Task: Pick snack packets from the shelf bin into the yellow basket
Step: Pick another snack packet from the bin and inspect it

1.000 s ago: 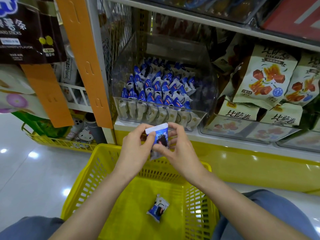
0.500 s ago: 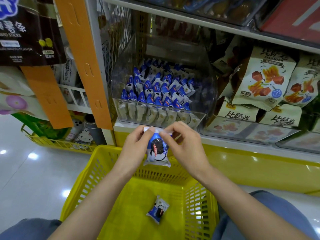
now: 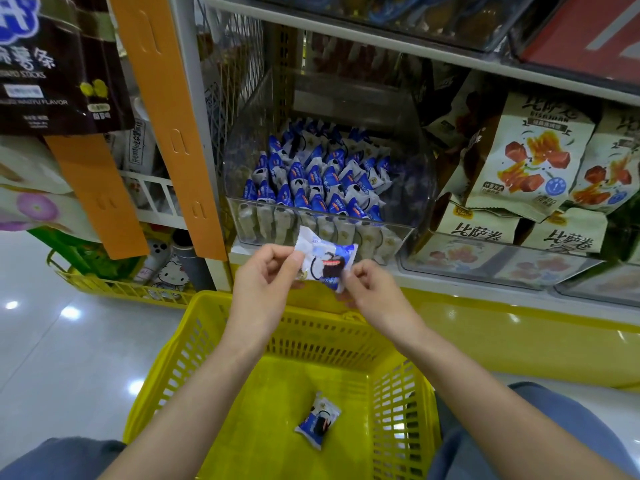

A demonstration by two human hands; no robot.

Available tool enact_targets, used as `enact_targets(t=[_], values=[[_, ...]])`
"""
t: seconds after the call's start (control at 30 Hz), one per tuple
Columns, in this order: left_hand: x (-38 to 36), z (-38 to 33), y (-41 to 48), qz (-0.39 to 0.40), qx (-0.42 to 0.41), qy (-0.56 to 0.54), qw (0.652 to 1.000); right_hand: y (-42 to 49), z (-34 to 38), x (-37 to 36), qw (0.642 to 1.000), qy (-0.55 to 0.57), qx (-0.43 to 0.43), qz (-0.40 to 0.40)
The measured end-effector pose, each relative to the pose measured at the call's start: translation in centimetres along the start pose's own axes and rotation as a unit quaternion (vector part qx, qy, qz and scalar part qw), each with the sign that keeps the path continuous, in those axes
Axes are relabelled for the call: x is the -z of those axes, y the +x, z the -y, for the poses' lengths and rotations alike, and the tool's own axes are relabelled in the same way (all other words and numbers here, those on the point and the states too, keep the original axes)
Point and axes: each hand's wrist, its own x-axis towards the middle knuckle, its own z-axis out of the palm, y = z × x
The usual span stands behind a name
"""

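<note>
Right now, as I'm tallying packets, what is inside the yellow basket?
One packet lies on the basket floor. Both forearms cover parts of the floor, so anything beneath them is unseen. A second packet is held above it.

snack packet [image 3: 325, 263] between both hands [image 3: 266, 282] above yellow basket [image 3: 332, 327]

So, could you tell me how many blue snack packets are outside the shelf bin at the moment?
2. One packet is pinched between the left hand and right hand; another packet lies in the yellow basket. Arms may hide more.
</note>
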Motion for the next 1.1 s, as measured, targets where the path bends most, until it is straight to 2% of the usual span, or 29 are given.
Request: enact_targets(t=[0.07, 0.13, 0.27, 0.37, 0.43, 0.57, 0.63, 0.7, 0.77, 0.83, 0.9, 1.0, 1.1], values=[[0.3, 0.4, 0.3, -0.012, -0.027, 0.051, 0.998, 0.0, -0.5, -0.1, 0.992, -0.125, 0.024, 0.009], [0.5, 0.7, 0.4, -0.017, -0.054, 0.097, 0.994, -0.1, -0.8, -0.1, 0.978, -0.203, 0.044, 0.001], [0.5, 1.1, 0.2, 0.013, -0.140, 0.220, 0.965, -0.2, -0.3, -0.3, 0.978, -0.133, 0.158, -0.019], [0.4, 1.4, -0.2, 0.054, -0.151, 0.255, 0.954, -0.2, 0.3, -0.5, 0.978, -0.071, 0.195, 0.016], [0.3, 1.5, -0.2, 0.063, -0.143, 0.257, 0.954, -0.3, 0.4, -0.5, 0.977, -0.064, 0.203, 0.010], [0.2, 0.9, 0.2, 0.072, -0.072, 0.172, 0.980, -0.5, 0.2, -0.4, 0.959, -0.124, 0.251, -0.040], [0.2, 0.5, 0.4, 0.085, -0.017, 0.112, 0.990, -0.6, 0.3, -0.5, 0.956, -0.119, 0.261, -0.060], [0.1, 0.2, 0.3, 0.123, 0.054, 0.052, 0.990, -0.7, 0.4, -0.4, 0.969, -0.050, 0.228, -0.083], [0.0, 0.1, 0.1, 0.151, 0.104, 0.043, 0.982, -0.6, 0.9, -0.1, 0.980, 0.053, 0.164, -0.095], [-0.1, -0.1, -0.1, 0.145, 0.105, 0.044, 0.983, -0.5, 1.4, 0.3, 0.980, 0.157, 0.093, -0.075], [0.0, -0.3, -0.1, 0.112, 0.099, 0.023, 0.988, -0.5, 1.8, 0.6, 0.975, 0.211, 0.058, -0.044], [0.6, -0.9, 0.3, 0.045, 0.097, -0.041, 0.993, -0.8, 2.1, 0.8, 0.974, 0.216, 0.070, 0.002], [1.1, -1.5, 0.8, 0.029, 0.104, -0.122, 0.987, -1.1, 2.2, 0.1, 0.981, 0.166, 0.095, 0.025]])
